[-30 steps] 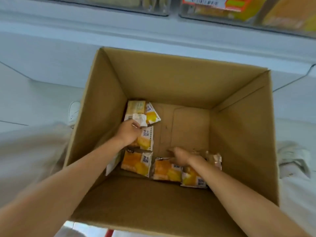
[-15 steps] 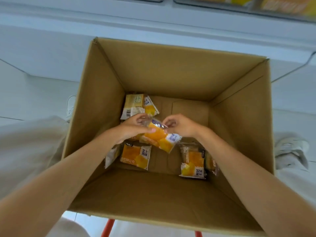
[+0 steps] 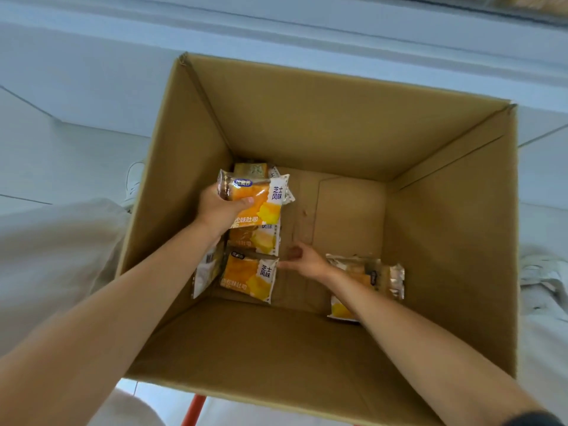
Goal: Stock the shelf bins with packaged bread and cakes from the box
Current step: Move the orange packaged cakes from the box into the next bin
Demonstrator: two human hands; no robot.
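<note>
Bread packet [image 3: 261, 198] sits in the left hand [image 3: 219, 210], fingers clamped round its near end, above the pile at 10 o'clock of the box [image 3: 307, 127] floor. Right hand [image 3: 304, 259] is low at centre, fingers straight, tips at the edge of a flat packet [image 3: 249, 278] at 7 o'clock, gripping nothing. More packets [image 3: 368, 275] at 4 o'clock. Step looks like gathering stock. Next move probably calls for a pinch on the flat packet, then a lift to the shelf [image 3: 276, 32] at 12 o'clock.

One cardboard box [image 3: 307, 118], about eight orange-and-white bread packets [image 3: 249, 278] inside.
</note>
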